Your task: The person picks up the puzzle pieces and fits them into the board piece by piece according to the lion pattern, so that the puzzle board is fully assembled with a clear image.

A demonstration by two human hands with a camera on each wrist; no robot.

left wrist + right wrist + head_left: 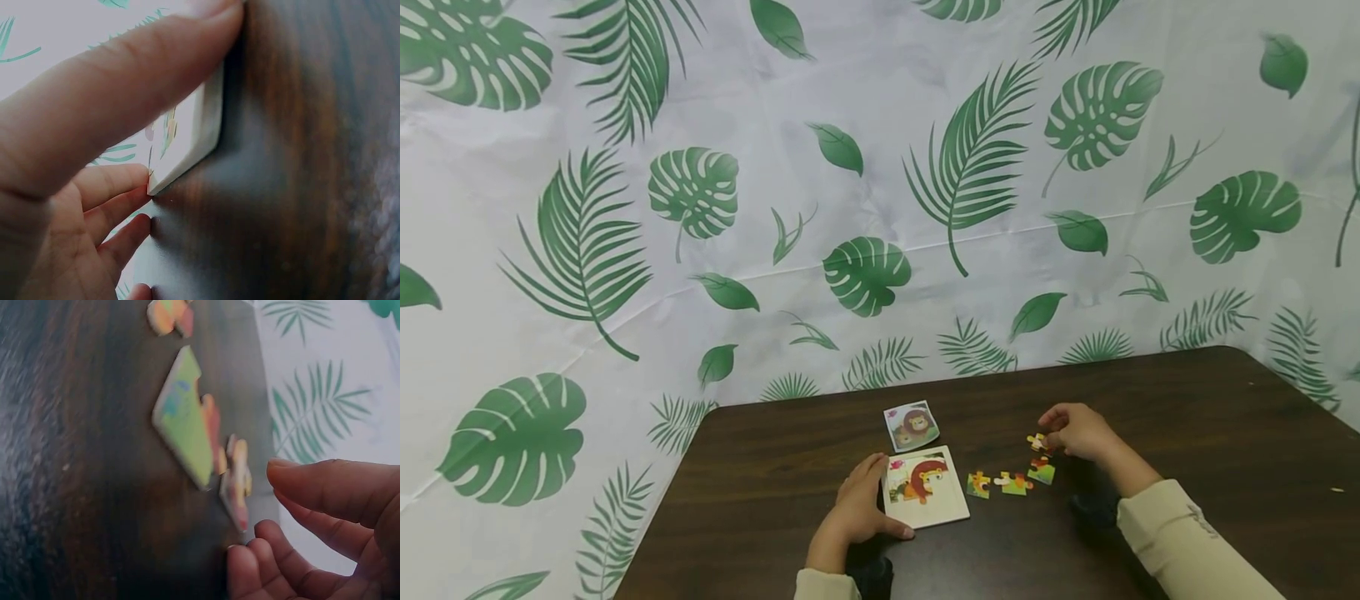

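Behind the dark wooden table point(760, 492) hung a pale cloth point(730, 108) printed with green leaves, and I looked at both through my cameras from far away. The puzzle board point(947, 512) lay flat just to the right of the left hand point(857, 504). Part of a lion picture was filled in its upper area, while its lower area showed bare, cream surface. The left hand was not clenched: its fingers were stretched along the left side of the board, touching it, and its thumb lay by the near edge. Beyond the board, near its far edge, I saw a small picture card point(913, 427) with a lion.

Loose pieces lay to the right of the board, between the two hands. The left piece point(978, 484) was nearest to the board, then came the middle piece point(1014, 483), then the green piece point(1042, 472). The far piece point(1037, 442) was just beside the right hand point(1078, 431). In my right wrist view, this hand was loosely bent, thumb and fingers apart from that piece, and it grasped nothing.
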